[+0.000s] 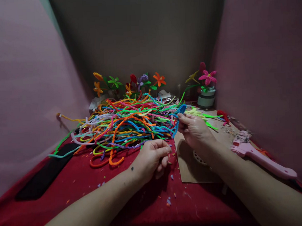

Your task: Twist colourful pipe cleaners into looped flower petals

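My right hand (195, 127) is closed, thumb and fingertips pinching a blue pipe cleaner (182, 109) whose upper end is bent into a narrow loop; part of it hangs below the fingers. Lower and nearer the middle, my left hand (153, 158) is curled with thumb and fingers together, and anything in it is hidden or too small to name. Just beyond both hands lies a large tangled heap of pipe cleaners (133, 122) in many colours. Beneath my right hand is a brown cardboard sheet (193, 172), with a round pale piece with holes (198, 157) partly covered by the wrist.
A pink glue gun (265, 159) rests at the right. Yellow-green pipe cleaner pieces (194, 111) lie behind my right hand. Pipe cleaner flowers (159, 79) stand along the back, some in a pale pot (206, 97). A black flat strip (47, 172) lies left on the red cloth (95, 205).
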`<state>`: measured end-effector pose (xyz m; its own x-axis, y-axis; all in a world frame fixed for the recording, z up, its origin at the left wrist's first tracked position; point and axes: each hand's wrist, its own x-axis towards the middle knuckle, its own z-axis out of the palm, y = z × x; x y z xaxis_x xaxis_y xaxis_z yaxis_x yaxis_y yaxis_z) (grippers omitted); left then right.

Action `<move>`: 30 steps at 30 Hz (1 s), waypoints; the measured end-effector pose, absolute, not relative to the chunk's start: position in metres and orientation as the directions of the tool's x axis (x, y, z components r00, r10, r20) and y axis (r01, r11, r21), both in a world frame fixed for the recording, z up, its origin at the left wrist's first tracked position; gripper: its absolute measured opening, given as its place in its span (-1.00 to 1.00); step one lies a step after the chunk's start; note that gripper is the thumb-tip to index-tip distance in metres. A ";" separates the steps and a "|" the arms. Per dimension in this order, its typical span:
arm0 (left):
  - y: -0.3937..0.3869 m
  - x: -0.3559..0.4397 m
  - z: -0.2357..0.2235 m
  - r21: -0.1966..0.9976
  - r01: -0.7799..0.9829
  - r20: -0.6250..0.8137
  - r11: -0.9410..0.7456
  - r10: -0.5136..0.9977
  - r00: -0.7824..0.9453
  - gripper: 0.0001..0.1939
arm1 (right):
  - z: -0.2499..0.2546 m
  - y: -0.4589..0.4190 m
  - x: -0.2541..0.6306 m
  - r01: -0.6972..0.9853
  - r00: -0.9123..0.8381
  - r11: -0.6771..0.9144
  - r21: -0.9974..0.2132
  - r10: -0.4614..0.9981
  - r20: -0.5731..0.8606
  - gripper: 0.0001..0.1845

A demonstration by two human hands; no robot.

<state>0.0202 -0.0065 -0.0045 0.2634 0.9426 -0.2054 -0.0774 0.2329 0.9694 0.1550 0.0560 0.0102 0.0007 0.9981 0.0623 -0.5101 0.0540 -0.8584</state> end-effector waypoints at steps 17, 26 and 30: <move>0.007 0.010 0.003 0.995 -0.089 -0.041 0.048 0.996 0.084 -0.77 | -0.007 0.038 0.140 -0.493 -0.322 -0.180 -0.851 0.947 -0.013 -0.73; 0.007 0.004 0.006 0.995 -0.034 -0.092 0.096 0.991 0.099 -0.76 | -0.010 0.045 0.145 -0.388 -0.309 -0.051 -0.920 0.948 0.077 -0.77; 0.006 0.006 0.007 0.999 -0.032 0.017 -0.012 0.991 0.134 -0.80 | -0.009 0.043 0.144 -0.295 -0.314 -0.024 -0.955 0.947 0.073 -0.82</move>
